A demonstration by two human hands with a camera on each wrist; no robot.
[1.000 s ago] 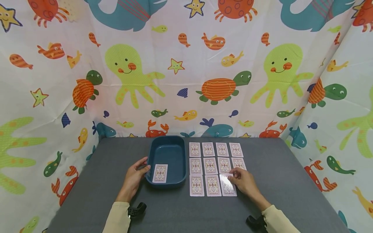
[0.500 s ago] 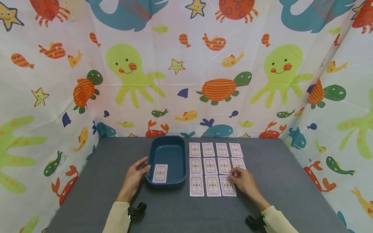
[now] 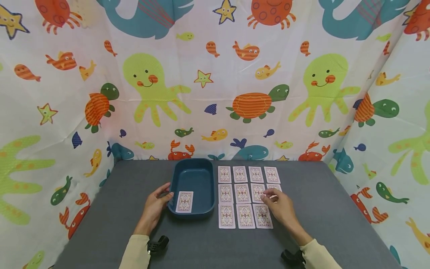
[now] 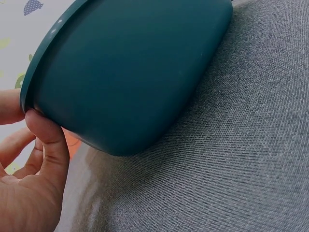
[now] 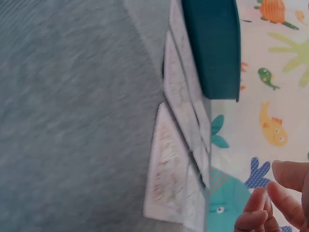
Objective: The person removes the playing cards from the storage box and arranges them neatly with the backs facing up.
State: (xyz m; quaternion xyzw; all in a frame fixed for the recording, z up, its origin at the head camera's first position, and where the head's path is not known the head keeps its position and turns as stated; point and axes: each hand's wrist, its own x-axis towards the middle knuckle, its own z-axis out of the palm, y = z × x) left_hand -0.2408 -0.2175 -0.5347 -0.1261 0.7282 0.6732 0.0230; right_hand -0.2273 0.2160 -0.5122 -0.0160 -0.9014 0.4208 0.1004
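Note:
A dark teal plastic dish sits left of centre in the head view, with one patterned card face down near its front end. My left hand pinches the dish's left rim between thumb and fingers; the left wrist view shows the thumb against the outer wall. Face-down cards lie in three neat rows right of the dish. Over the right end of the middle row is my right hand, fingers loosely bent and holding nothing. It partly covers a middle-row card at the far right.
A grey cloth-covered table extends on both sides of the dish and cards. Behind it hangs a white curtain printed with sea animals, wrapping round at left and right. Each wrist wears a black strap.
My right hand has lifted off the right-hand card of the near row and shifted slightly away from me. That card stays in its place, and the left hand keeps its grip on the dish.

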